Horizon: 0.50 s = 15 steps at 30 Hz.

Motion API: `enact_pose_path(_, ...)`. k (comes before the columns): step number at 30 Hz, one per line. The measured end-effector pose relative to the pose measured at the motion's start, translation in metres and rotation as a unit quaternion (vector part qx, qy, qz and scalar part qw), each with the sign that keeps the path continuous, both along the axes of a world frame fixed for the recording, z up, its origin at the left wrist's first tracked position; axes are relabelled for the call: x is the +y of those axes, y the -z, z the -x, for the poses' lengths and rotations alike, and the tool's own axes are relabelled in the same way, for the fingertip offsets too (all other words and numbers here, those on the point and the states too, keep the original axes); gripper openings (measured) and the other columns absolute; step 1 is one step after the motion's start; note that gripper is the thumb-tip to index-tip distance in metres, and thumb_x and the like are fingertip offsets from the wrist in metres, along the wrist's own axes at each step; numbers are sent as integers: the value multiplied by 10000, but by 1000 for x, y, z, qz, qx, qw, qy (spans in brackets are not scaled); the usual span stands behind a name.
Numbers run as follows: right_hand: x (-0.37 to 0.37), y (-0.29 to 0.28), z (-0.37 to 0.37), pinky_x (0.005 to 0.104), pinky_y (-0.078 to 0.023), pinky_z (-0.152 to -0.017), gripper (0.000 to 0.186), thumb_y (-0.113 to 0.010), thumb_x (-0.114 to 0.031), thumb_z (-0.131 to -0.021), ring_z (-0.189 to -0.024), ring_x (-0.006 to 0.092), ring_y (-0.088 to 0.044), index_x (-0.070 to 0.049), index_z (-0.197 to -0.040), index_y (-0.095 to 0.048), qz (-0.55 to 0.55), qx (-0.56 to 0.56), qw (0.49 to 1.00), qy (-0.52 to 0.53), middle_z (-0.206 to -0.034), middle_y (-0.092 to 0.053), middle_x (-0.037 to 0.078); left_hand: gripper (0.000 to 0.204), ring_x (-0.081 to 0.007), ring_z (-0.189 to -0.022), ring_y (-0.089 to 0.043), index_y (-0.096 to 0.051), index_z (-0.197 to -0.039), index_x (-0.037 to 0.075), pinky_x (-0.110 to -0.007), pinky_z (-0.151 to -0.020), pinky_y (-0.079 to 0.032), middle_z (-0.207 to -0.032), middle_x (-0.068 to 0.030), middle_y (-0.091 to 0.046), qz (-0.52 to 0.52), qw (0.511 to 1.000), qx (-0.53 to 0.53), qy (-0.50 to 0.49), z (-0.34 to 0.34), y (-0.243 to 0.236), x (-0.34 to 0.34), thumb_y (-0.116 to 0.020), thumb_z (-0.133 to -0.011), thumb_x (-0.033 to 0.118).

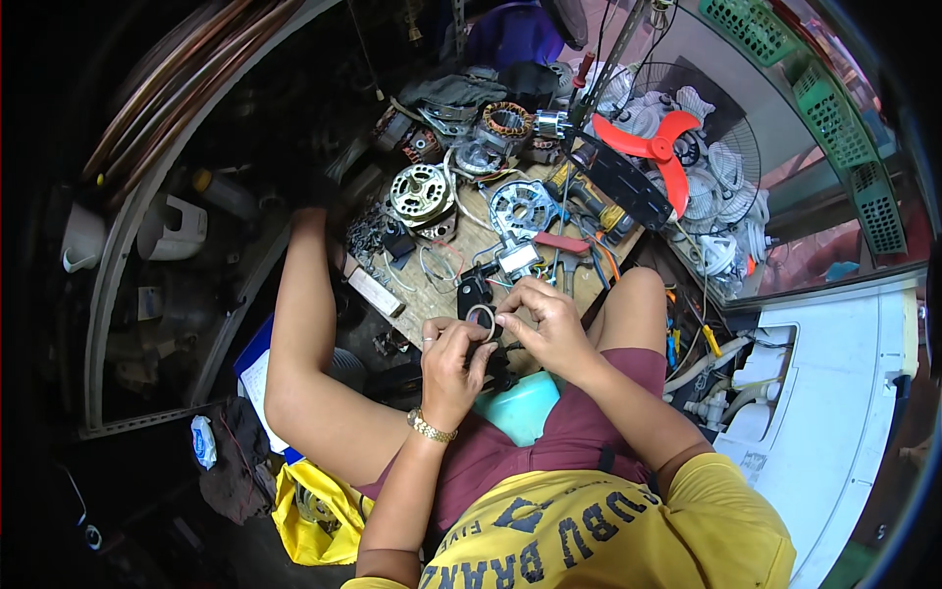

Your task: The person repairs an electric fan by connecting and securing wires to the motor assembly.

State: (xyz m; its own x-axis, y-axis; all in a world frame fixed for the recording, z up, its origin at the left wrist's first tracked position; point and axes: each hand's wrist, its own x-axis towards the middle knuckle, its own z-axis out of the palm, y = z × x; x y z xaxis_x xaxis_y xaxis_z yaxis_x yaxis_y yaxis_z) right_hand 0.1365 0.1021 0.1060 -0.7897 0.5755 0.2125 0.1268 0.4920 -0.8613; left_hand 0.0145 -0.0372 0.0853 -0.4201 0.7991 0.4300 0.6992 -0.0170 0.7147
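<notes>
My left hand (452, 355), with a gold watch at its wrist, pinches a thin pale ring (480, 308) above my lap. The fingertips of my right hand (542, 316) close on the ring's right side. What the ring is made of is too small to tell. Just beyond my hands, a black part (475, 287) and a small silvery metal box (517, 259) lie at the near edge of the wooden board (424, 280). Farther back on it are a round pale motor housing (420, 192) and a motor stator with blue parts (522, 208).
Red-handled pliers (561, 242) and a yellow-black power drill (601, 204) lie at the board's right. Behind stand a copper-wound coil (507, 120) and a red fan blade (659, 147) among white fan parts. A white appliance casing (834, 393) flanks my right; a yellow bag (314, 515) sits at lower left.
</notes>
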Motion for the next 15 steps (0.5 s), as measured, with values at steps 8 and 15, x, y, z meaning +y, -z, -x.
enact_pose_path(8,-5,18,3,434,-466,-727,170,-734,-77,-814,-818,331,-563,-7,-863,-587,-130,125,982,-47,-876,-596,124,398,-208,-845,-663,-497,-1160,16,-320,-776,-541,-957,-135,-652,-2,982,-185,-25,1,28,2,-722,-841,-58)
enact_pose_path(15,24,23,9,432,-538,-831,341,-772,-114,-771,-960,338,-627,-83,-1092,-662,-288,117,946,-94,-1032,-628,130,128,-214,-779,-678,-604,-918,-16,-315,-727,-533,-859,-114,-678,32,974,-218,-54,27,53,9,-595,-840,-117)
